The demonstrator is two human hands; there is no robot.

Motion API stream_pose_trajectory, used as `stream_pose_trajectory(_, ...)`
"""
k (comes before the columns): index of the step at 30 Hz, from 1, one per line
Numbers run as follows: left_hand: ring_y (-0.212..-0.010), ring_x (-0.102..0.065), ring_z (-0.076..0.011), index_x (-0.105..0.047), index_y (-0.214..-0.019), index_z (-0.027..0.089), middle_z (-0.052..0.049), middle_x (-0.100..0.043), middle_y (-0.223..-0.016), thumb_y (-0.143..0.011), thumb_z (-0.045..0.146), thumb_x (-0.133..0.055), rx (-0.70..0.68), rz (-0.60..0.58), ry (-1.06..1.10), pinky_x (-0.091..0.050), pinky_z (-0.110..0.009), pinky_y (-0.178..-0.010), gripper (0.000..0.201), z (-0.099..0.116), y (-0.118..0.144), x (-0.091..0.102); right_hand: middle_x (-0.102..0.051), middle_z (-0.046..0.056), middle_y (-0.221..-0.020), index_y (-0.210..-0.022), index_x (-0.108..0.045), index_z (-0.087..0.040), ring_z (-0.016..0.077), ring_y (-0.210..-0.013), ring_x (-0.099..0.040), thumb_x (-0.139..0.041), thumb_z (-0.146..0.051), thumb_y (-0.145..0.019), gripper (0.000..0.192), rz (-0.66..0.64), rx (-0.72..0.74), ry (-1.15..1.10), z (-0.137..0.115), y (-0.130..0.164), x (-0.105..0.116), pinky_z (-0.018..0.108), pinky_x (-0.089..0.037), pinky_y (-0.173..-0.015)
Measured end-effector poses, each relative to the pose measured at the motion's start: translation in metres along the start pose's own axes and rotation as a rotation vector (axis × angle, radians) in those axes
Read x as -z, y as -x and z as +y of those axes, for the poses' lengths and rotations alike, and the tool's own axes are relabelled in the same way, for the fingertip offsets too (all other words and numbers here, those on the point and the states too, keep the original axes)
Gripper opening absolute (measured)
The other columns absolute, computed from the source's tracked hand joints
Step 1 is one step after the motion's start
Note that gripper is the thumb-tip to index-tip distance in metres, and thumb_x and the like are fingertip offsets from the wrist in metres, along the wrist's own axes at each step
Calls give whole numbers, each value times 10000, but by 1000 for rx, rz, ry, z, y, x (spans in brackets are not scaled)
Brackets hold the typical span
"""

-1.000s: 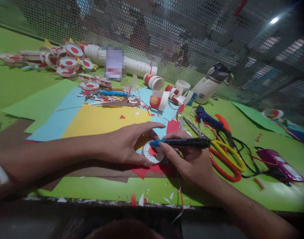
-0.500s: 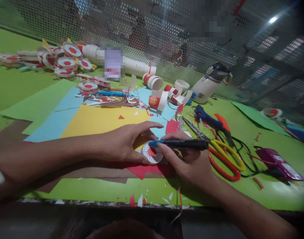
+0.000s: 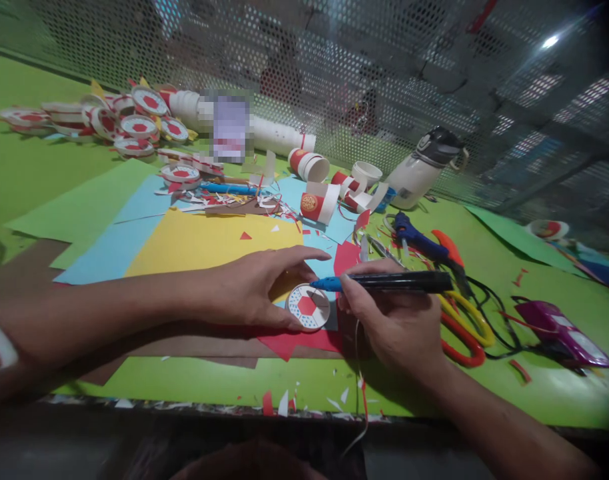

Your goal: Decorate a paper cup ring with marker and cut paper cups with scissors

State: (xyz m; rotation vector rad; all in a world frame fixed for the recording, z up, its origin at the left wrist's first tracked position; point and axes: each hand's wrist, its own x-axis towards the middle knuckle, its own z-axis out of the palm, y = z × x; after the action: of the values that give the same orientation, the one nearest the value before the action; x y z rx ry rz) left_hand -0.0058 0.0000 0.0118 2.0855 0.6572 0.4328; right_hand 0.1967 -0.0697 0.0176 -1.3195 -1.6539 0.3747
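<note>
My left hand (image 3: pixel 264 287) curls round the left side of a small round white paper disc (image 3: pixel 318 315), its thumb at the lower edge and the fingers at the far rim. The disc bears a red hexagon in its middle, with blue dots on its left part and plain white on its right. My right hand (image 3: pixel 394 320) grips a black marker (image 3: pixel 399 281) with a blue tip end, held almost level. The tip is at the disc's upper edge; whether it touches cannot be seen. Yellow card (image 3: pixel 209 243) and red paper (image 3: pixel 279 343) lie under and around my left hand.
Scissors with yellow and red handles (image 3: pixel 467 317), a blue glue gun (image 3: pixel 419 238) and a purple device (image 3: pixel 559 330) lie at right. Cut paper cups (image 3: pixel 318 203), a bottle (image 3: pixel 417 170) and finished-looking discs (image 3: pixel 138 125) stand behind. Paper scraps litter the front edge.
My right hand and the marker have shifted right, uncovering the disc's right part. The tip has gone from over the disc to its upper edge. My left hand keeps its hold.
</note>
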Motion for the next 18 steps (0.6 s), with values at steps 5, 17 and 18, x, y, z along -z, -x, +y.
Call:
stream_pose_trajectory(5,-1199,-562,-245,-340,-1438,255,-71,-582,-1331,-733,341,-758,-19,13,-14,-440,-352,-989,824,-3,0,-2,-642,-21,-601,-800,-635,-185,108,-486,-604,-670,-202,-801,39,-45,-18,-23,-2,0,-3,216,-516,-468)
stream_pose_trajectory(17,-1172,-563,-227,-339,-1439,264,-46,-581,-1319,-726,352,-769,-11,33,-83,-448,-315,-957,837,-3,-2,-2,-675,-27,-641,-805,-649,-167,75,-529,-642,-682,-164,-784,40,-55,-4,-113,1,-1,-6,140,-524,-496)
stream_pose_trajectory(18,-1173,-564,-228,-341,-1438,264,-46,-581,-1319,-724,350,-770,-10,34,-84,-447,-317,-959,837,-3,-2,-3,-678,-29,-641,-805,-650,-165,72,-528,-643,-683,-163,-783,39,-54,-4,-117,0,-1,-6,135,-525,-498)
